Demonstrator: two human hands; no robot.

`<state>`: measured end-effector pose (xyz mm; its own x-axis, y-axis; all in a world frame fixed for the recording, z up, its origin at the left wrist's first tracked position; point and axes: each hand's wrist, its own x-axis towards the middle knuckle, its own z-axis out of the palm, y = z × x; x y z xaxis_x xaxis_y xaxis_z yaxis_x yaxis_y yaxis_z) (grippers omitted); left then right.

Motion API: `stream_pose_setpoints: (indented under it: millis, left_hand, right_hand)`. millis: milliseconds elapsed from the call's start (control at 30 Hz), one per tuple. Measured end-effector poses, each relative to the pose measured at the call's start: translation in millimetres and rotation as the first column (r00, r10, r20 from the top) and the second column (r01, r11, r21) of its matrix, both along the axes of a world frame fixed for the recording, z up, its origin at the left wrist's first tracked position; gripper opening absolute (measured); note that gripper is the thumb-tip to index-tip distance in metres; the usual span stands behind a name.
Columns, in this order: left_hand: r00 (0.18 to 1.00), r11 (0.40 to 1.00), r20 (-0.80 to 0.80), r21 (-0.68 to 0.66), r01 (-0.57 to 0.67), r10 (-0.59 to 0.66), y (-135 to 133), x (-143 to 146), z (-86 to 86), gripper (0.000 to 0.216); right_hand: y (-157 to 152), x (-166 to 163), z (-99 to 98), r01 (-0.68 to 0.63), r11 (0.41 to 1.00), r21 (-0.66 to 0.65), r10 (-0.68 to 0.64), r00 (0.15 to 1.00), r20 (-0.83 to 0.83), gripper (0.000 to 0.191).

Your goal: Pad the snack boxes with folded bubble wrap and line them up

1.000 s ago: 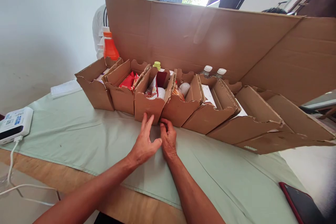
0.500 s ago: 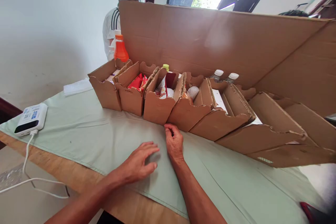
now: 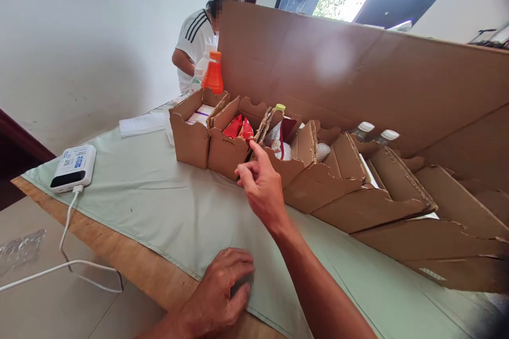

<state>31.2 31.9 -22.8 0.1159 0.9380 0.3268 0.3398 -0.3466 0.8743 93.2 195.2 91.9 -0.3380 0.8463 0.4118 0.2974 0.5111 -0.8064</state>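
my right hand (image 3: 263, 185), half open and holding nothing i see, partly blocks one cardboard bin (image 3: 290, 170); left hand (image 3: 225, 286) loosely open, seemingly empty. behind: two white-capped bottles (image 3: 362, 132), one orange bottle (image 3: 213, 75).

No words, brands or numbers could be read. Blue characters on the white power bank (image 3: 73, 165) were too small and blurred to make out, as were the marks on the maroon-and-white packet (image 3: 275, 140) and pale bottle (image 3: 196, 81).

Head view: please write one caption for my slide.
Right hand at the cardboard boxes, left hand near the table edge.
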Motion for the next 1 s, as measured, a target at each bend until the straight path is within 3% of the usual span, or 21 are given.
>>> stream_pose_setpoints:
  millis: [67, 200, 267, 367, 467, 600, 733, 800, 867, 933, 1000]
  left_hand:
    - [0.998, 0.998, 0.037, 0.005, -0.058, 0.058, 0, -1, -2.4, 0.036]
    - [0.959, 0.967, 0.125, -0.050, -0.249, 0.253, -1, -5, -7.6, 0.032]
    - [0.915, 0.934, 0.190, -0.080, -0.347, 0.356, -1, -7, -7.7, 0.032]
    - [0.786, 0.848, 0.319, -0.186, -0.497, 0.530, -4, -12, -5.6, 0.039]
    - [0.614, 0.745, 0.427, -0.312, -0.590, 0.665, -9, -24, -2.7, 0.049]
    - [0.481, 0.689, 0.555, -0.254, -0.679, 0.679, -15, -53, 2.7, 0.055]
    - [0.527, 0.712, 0.571, -0.152, -0.685, 0.630, -25, -81, 15.1, 0.065]
    - [0.587, 0.750, 0.541, -0.133, -0.647, 0.602, -31, -87, 22.3, 0.069]
    - [0.648, 0.795, 0.512, -0.123, -0.594, 0.564, -36, -89, 27.6, 0.072]
    - [0.709, 0.840, 0.485, -0.113, -0.530, 0.512, -38, -86, 29.3, 0.074]
    - [0.761, 0.881, 0.458, -0.122, -0.457, 0.458, -36, -80, 28.1, 0.076]
  right_hand:
    - [18, -18, 9.3, -0.004, 0.999, -0.045, 0.006, 1.000, 0.031, 0.062]
    - [47, -35, 4.8, 0.007, 0.987, -0.160, -0.011, 1.000, -0.023, 0.033]
    - [46, -35, -0.2, 0.004, 0.987, -0.162, -0.012, 0.999, -0.049, 0.032]
    - [21, -25, -3.2, -0.012, 0.989, -0.150, 0.001, 0.997, -0.072, 0.032]
    - [-25, -5, -1.1, -0.062, 0.988, -0.138, 0.053, 0.996, -0.065, 0.030]
    - [-93, 35, 5.4, -0.148, 0.986, -0.077, 0.150, 0.988, 0.021, 0.024]
    - [-134, 97, 7.3, -0.119, 0.991, 0.059, 0.106, 0.977, 0.182, 0.025]
    - [-143, 133, 3.2, 0.007, 0.999, 0.049, -0.018, 0.974, 0.226, 0.021]
    - [-147, 165, -2.2, 0.194, 0.981, -0.016, -0.188, 0.966, 0.178, 0.020]
    - [-150, 191, -7.0, 0.376, 0.921, -0.103, -0.371, 0.926, 0.066, 0.024]
    - [-154, 210, -12.6, 0.469, 0.867, -0.165, -0.482, 0.875, -0.044, 0.039]
